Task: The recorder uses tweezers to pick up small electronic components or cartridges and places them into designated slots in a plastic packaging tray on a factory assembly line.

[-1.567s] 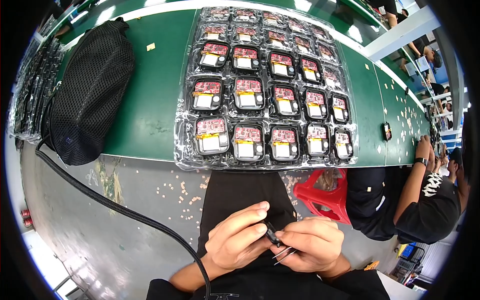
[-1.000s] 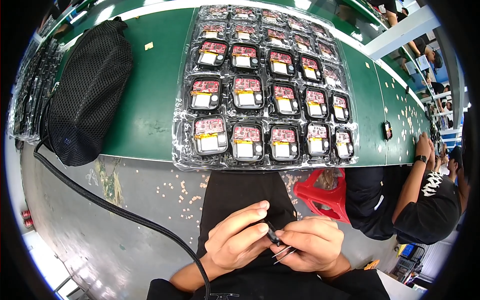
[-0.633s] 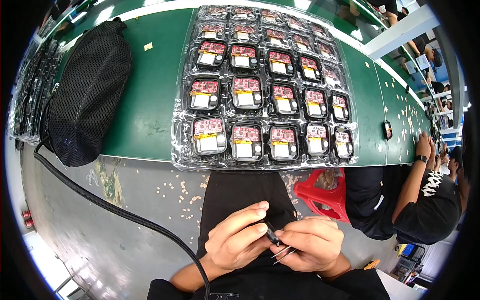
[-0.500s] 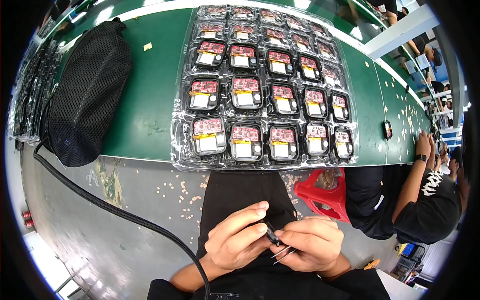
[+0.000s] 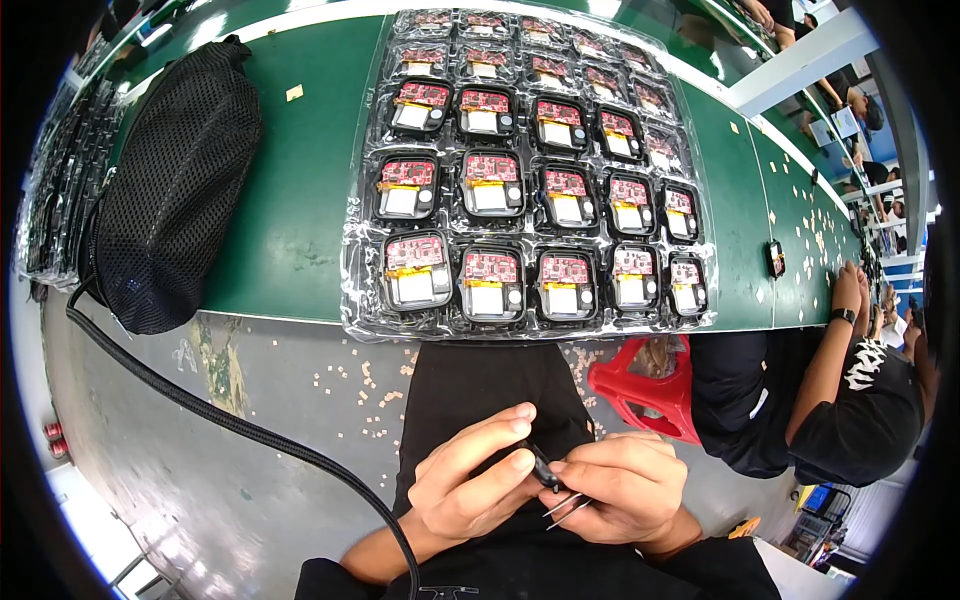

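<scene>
1. Our left hand [image 5: 475,485] is curled nearly closed, fingers and thumb gripping a black case [image 5: 543,468].
2. Our right hand [image 5: 630,490] is also nearly closed, pinching the case's right end; metal tweezers [image 5: 563,505] stick out below its fingers, tips toward our left.
3. We have the case tilted between both hands, above our lap [image 5: 485,395]; its inside is hidden.
4. Beyond our lap, a clear tray [image 5: 362,230] on the green bench [image 5: 295,200] bears rows of units [image 5: 493,185] with red boards.
5. Left of the tray lies a mesh bag [image 5: 180,200]; a black cord [image 5: 250,430] runs past our left forearm.
6. On our right are a red stool [image 5: 682,400] and a co-worker [image 5: 855,430].
</scene>
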Tool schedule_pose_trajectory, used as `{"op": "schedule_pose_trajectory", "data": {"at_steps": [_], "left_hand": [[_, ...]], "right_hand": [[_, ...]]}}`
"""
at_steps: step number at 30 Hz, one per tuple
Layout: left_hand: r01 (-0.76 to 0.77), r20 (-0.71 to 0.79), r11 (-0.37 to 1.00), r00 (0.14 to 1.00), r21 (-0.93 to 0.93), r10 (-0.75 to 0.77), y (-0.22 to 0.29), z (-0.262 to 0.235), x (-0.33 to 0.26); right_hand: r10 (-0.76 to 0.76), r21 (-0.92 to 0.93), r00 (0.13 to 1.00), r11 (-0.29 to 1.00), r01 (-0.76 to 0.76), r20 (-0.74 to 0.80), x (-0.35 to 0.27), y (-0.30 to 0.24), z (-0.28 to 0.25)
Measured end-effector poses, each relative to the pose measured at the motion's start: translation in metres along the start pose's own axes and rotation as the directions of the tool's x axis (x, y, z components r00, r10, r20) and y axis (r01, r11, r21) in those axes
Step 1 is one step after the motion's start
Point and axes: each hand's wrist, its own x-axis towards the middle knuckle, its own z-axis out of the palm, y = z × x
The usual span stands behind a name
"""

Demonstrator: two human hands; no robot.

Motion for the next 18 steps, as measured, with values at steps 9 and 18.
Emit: {"op": "schedule_pose_trajectory", "data": {"at_steps": [9, 18], "left_hand": [[0.006, 0.009, 1.0, 1.0, -0.014, -0.006, -0.0001, 0.0002, -0.0007], [0.011, 0.019, 1.0, 1.0, -0.025, -0.01, -0.0001, 0.0001, 0.0008]], "right_hand": [[0.009, 0.002, 1.0, 1.0, -0.009, 0.004, -0.0005, 0.0005, -0.001], [0.012, -0.006, 1.0, 1.0, -0.012, -0.004, 0.0003, 0.0001, -0.0011]]}}
